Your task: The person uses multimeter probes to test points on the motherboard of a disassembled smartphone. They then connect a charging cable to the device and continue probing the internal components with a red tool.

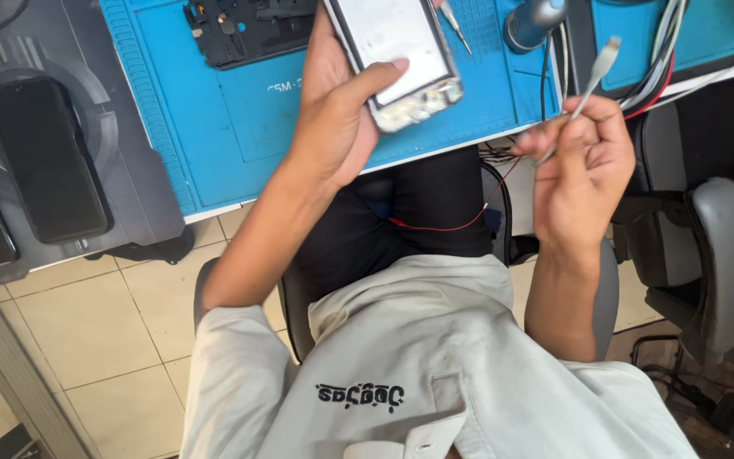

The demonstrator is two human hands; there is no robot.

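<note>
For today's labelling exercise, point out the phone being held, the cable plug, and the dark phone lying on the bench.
held phone [397, 42]: head view, on its white screen.
cable plug [606, 53]: head view, on the white plug tip.
dark phone [47, 157]: head view, on its black glass.

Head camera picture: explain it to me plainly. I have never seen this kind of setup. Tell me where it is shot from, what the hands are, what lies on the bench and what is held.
There is no machine here. A seated person wears a camera on the head, looking down past their pale shirt at their own bare hands.

The left hand grips a white-screened phone with a clear frame, with the thumb on the glass. The right hand pinches a thin white cable with a plug end in its fingers, apart from the phone.

On the bench lie a blue rubber work mat, a black phone housing part and a slim screwdriver. A dark phone lies on a grey pad to the left.
</note>
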